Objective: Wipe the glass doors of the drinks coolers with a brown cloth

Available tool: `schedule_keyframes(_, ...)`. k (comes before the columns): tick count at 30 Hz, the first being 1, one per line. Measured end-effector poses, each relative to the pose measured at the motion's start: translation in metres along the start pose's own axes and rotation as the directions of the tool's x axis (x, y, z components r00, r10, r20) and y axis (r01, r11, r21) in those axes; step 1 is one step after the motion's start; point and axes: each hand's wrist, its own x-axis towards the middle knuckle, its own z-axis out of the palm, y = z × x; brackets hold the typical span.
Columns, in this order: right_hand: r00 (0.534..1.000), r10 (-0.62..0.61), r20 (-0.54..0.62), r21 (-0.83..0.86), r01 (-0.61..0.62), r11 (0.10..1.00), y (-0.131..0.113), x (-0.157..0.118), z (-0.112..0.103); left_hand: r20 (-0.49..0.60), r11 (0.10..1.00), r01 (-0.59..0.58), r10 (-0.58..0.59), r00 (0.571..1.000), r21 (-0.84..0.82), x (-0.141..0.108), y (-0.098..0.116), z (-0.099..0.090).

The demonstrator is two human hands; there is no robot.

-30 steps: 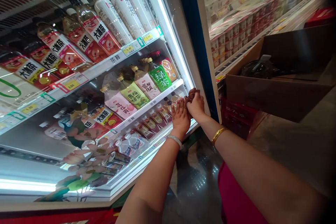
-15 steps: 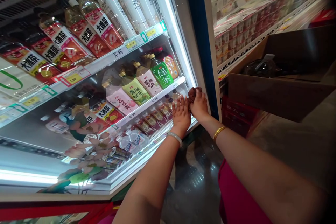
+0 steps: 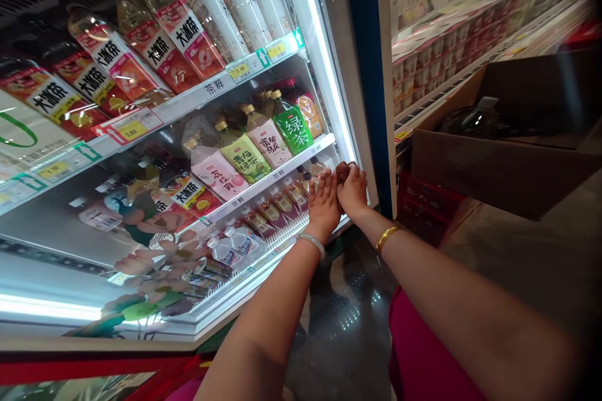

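Note:
My left hand (image 3: 324,203) lies flat against the glass door of a lit drinks cooler, fingers stretched out and holding nothing. Right beside it, my right hand (image 3: 352,191) is at the glass near the door frame (image 3: 371,75), with its fingers curled in. A dark brownish shape shows at its fingertips; whether it is a held thing or a reflection I cannot tell. Behind the glass, near my hands, stand small dark-capped bottles (image 3: 295,193) and a green tea bottle (image 3: 291,128).
Large iced tea bottles (image 3: 125,69) fill the upper shelf. Flower decals (image 3: 160,257) are on the glass. To the right are an open cardboard box (image 3: 498,163), a red crate (image 3: 423,207) and shelves of stacked cups (image 3: 437,69). The floor (image 3: 348,313) is shiny.
My right hand has shifted slightly left and down, closer to the left hand, and less of the dark shape shows. The left hand stays nearly in place. The view has moved slightly.

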Motion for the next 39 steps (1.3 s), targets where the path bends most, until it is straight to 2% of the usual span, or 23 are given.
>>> schedule_keyframes(3,0.992,-0.114,0.058,0.019,0.113,0.993,-0.009,-0.003,-0.003,-0.040,1.000,0.015,-0.015,0.999,0.003,-0.007,-0.008,-0.003)
schedule_keyframes(5,0.987,-0.144,0.071,0.024,0.142,0.990,-0.010,-0.003,-0.005,-0.067,1.000,0.018,-0.018,0.998,0.009,-0.011,-0.012,-0.006)
schedule_keyframes(11,0.998,0.064,0.006,-0.004,-0.064,0.998,0.002,-0.016,0.014,-0.108,0.999,-0.018,0.022,0.994,0.037,-0.016,-0.016,0.002)
schedule_keyframes(13,0.997,0.074,0.026,0.000,-0.074,0.997,0.001,-0.023,0.021,-0.121,0.999,-0.010,0.014,0.993,0.038,-0.021,-0.017,0.004)
schedule_keyframes(18,0.988,-0.113,0.106,0.029,0.110,0.993,-0.010,-0.029,0.021,-0.149,0.998,0.049,-0.042,0.988,0.043,-0.052,-0.027,-0.008)
schedule_keyframes(22,0.985,-0.138,0.103,-0.013,0.140,0.990,-0.017,-0.043,0.028,-0.099,0.997,0.044,-0.038,0.994,0.060,-0.077,-0.040,-0.017)
schedule_keyframes(24,0.975,-0.167,0.143,-0.038,0.174,0.984,-0.019,-0.057,0.036,-0.082,0.997,0.034,-0.029,0.996,0.065,-0.085,-0.048,-0.017)
schedule_keyframes(28,0.929,-0.278,0.246,-0.051,0.299,0.953,-0.019,-0.070,0.037,-0.082,0.997,0.028,-0.022,0.996,0.075,-0.098,-0.060,-0.020)
schedule_keyframes(33,0.889,-0.385,0.247,-0.067,0.412,0.909,-0.022,-0.056,0.020,-0.118,0.995,0.067,-0.058,0.991,0.072,-0.108,-0.061,-0.027)
schedule_keyframes(35,0.832,-0.493,0.254,-0.068,0.524,0.849,-0.022,-0.059,0.022,-0.141,0.994,0.089,-0.080,0.987,0.063,-0.110,-0.060,-0.026)
schedule_keyframes(37,0.740,-0.613,0.276,-0.087,0.655,0.751,-0.018,-0.066,0.028,-0.161,0.993,0.103,-0.093,0.983,0.054,-0.112,-0.062,-0.022)
schedule_keyframes(39,0.677,-0.671,0.301,-0.122,0.726,0.677,-0.010,-0.072,0.033,-0.174,0.994,0.103,-0.093,0.980,0.047,-0.114,-0.064,-0.018)
